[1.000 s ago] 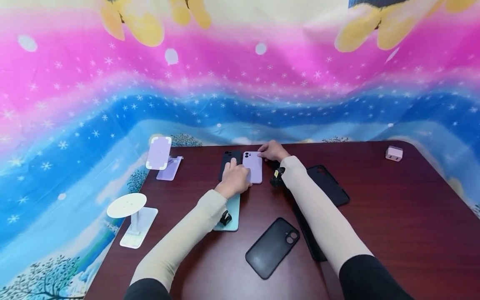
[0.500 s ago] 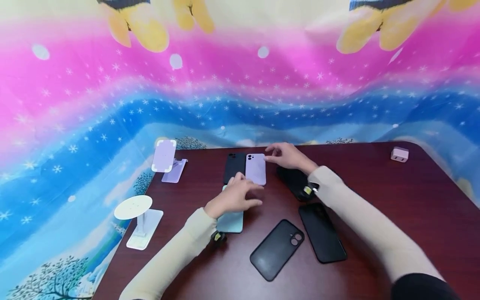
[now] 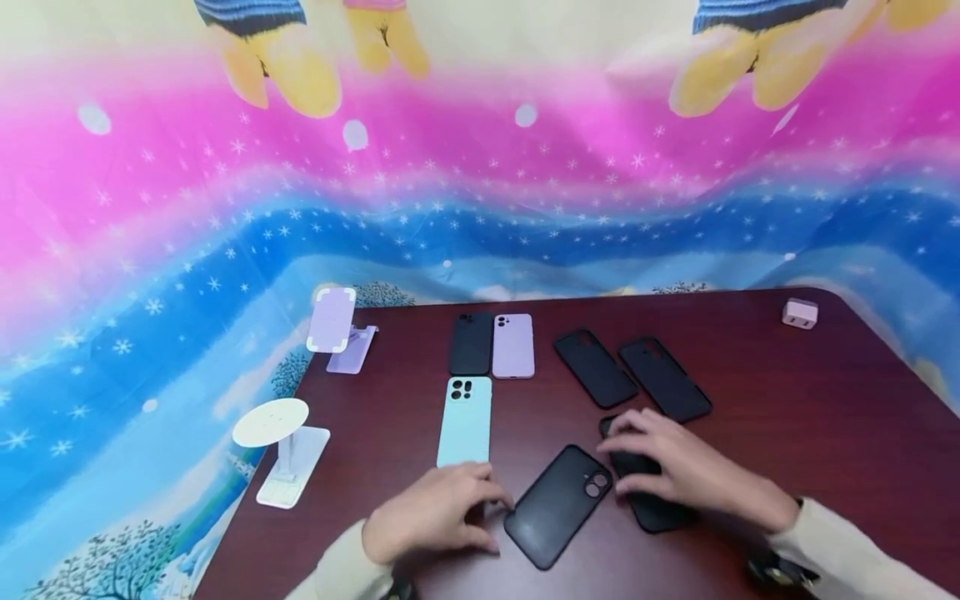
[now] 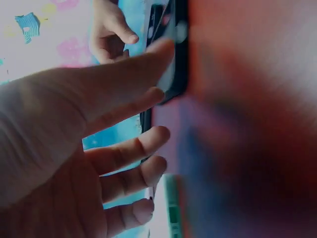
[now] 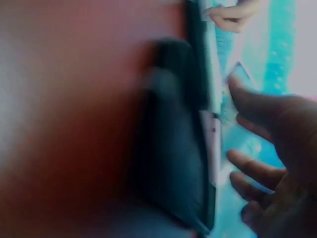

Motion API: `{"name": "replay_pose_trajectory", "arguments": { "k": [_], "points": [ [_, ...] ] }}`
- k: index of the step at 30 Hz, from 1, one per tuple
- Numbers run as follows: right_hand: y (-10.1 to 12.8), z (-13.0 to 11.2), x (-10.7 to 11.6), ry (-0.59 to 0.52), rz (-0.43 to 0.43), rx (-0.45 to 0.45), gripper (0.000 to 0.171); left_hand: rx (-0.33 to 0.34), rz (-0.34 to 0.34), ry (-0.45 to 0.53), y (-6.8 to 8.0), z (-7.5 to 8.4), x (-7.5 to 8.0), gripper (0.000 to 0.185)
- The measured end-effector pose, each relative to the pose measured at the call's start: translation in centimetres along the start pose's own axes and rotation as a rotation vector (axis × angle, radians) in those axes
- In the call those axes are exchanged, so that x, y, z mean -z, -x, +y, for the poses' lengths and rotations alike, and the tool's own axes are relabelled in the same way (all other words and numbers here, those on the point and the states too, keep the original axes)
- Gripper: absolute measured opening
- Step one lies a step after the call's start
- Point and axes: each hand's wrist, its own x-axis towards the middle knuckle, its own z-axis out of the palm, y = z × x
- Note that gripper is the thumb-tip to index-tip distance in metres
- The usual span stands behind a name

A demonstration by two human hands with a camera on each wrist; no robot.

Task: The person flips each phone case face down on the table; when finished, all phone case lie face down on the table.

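Observation:
My left hand [image 3: 450, 510] lies low on the dark wooden table [image 3: 795, 417], fingers relaxed, their tips right by the left edge of a black phone case with a ringed camera hole [image 3: 551, 508]. In the left wrist view the fingers [image 4: 133, 148] are spread and hold nothing. My right hand [image 3: 663, 467] rests over a black phone [image 3: 652, 510] just right of that case; the right wrist view is blurred and shows its fingers [image 5: 257, 163] loosely extended beside the dark phone [image 5: 173, 148].
A teal case [image 3: 465, 421] lies ahead of my left hand. Farther back lie a black case [image 3: 470, 343], a lilac case [image 3: 513, 345] and two black cases [image 3: 595, 367] [image 3: 663, 379]. Two phone stands [image 3: 333, 329] [image 3: 277, 450] stand at the left edge, a white charger [image 3: 799, 313] far right.
Both hands have pulled back from the lilac case at the far side to the near side. The right hand now lies on the black phone, the left beside the ringed black case.

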Motion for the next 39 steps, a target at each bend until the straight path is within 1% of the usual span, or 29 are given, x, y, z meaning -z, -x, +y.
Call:
{"name": "replay_pose_trajectory", "arguments": {
  "k": [2, 4, 6, 8, 11, 14, 17, 20, 23, 25, 27, 29, 31, 33, 37, 39],
  "points": [
    [1.2, -0.7, -0.9, 0.065, 0.021, 0.041, 0.044, -0.016, 0.035, -0.015, 0.6, 0.8, -0.9, 0.042],
    [1.6, -1.2, -1.6, 0.079, 0.012, 0.050, 0.042, -0.036, 0.080, -0.023, 0.7, 1.2, -1.6, 0.039],
    [1.6, -1.5, -2.0, 0.077, -0.004, 0.045, 0.038, -0.062, 0.118, -0.031, 0.6, 1.3, -2.2, 0.035],
    [1.4, -1.8, -2.3, 0.074, -0.014, 0.042, 0.034, -0.094, 0.136, -0.023, 0.5, 1.2, -2.6, 0.031],
    [1.0, -2.0, -2.5, 0.074, -0.005, 0.040, 0.027, -0.147, 0.135, -0.022, 0.3, 1.1, -3.0, 0.020],
    [0.7, -2.0, -2.6, 0.073, 0.023, 0.037, 0.024, -0.181, 0.133, -0.036, 0.1, 1.1, -3.0, 0.012],
    [0.5, -1.9, -2.6, 0.062, 0.047, 0.051, 0.022, -0.197, 0.127, -0.057, -0.1, 1.2, -2.8, 0.012],
    [0.5, -1.9, -2.4, 0.042, 0.049, 0.064, 0.020, -0.214, 0.110, -0.074, -0.2, 1.3, -2.5, 0.013],
    [0.2, -1.8, -1.6, 0.000, 0.039, 0.075, 0.017, -0.226, 0.109, -0.075, -0.2, 1.4, -1.8, 0.014],
    [-0.1, -1.7, -0.6, -0.034, 0.031, 0.078, 0.015, -0.237, 0.132, -0.065, -0.2, 1.4, -1.2, 0.014],
    [-0.5, -1.6, 0.8, -0.074, 0.029, 0.074, 0.014, -0.256, 0.187, -0.066, -0.4, 1.5, -0.5, 0.015],
    [-1.2, -1.4, 2.3, -0.095, 0.034, 0.051, 0.015, -0.279, 0.261, -0.072, -0.8, 1.5, 0.3, 0.016],
    [-2.0, -1.0, 3.7, -0.123, 0.048, 0.018, 0.020, -0.306, 0.345, -0.095, -1.3, 1.5, 1.2, 0.017],
    [-3.0, -0.5, 5.1, -0.161, 0.068, 0.004, 0.027, -0.332, 0.422, -0.100, -2.0, 1.4, 2.2, 0.018],
    [-4.9, 0.9, 7.7, -0.281, 0.094, -0.004, 0.036, -0.373, 0.534, -0.057, -3.7, 1.2, 4.5, 0.019],
    [-5.9, 1.7, 9.0, -0.350, 0.100, -0.012, 0.037, -0.377, 0.571, -0.003, -4.6, 1.2, 5.6, 0.020]
  ]
}}
